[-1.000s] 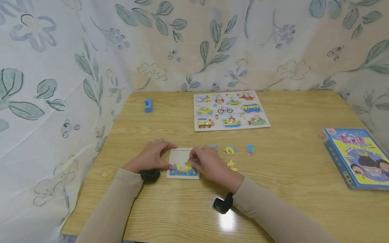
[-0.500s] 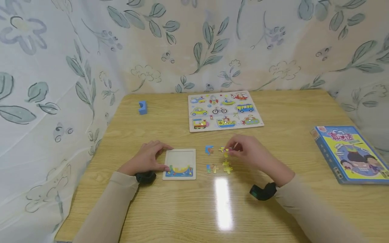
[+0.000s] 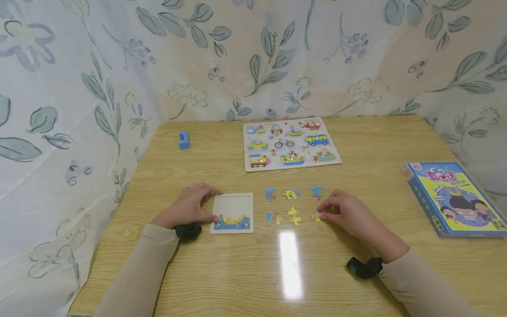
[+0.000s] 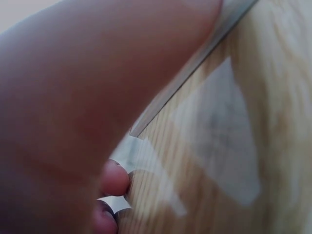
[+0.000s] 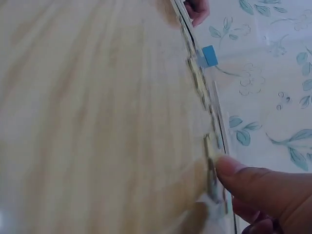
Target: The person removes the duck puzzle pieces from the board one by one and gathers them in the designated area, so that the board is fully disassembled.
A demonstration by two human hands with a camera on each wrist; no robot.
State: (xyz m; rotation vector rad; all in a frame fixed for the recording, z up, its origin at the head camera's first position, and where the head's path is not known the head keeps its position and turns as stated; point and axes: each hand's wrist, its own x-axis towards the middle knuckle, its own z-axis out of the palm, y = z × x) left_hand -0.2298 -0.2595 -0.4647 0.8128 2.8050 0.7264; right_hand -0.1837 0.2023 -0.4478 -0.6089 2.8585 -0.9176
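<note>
My left hand (image 3: 186, 207) rests at the left side of a small square puzzle tray (image 3: 232, 198). Its thumb lies over the tray's lower left edge and a fingertip is at the upper left corner. A yellow and blue strip of fitted pieces (image 3: 233, 223) fills the tray's lower part; bare backing shows above. My right hand (image 3: 348, 215) pinches a small jigsaw piece (image 3: 317, 215) between thumb and finger at the table. The right wrist view shows the thumb (image 5: 231, 168) against the edge of that piece. Loose jigsaw pieces (image 3: 294, 215) lie between the hands in two rows.
A vehicle picture puzzle board (image 3: 293, 144) lies behind the pieces. At the back left stands a blue notched block (image 3: 184, 141). A blue and yellow box (image 3: 455, 198) lies at the right. A flowered cloth (image 3: 233, 57) hangs along the table's back.
From over the tray, my right hand has moved right across the table with the jigsaw piece, now low beside the loose pieces. My left hand stays at the tray; the view has shifted slightly.
</note>
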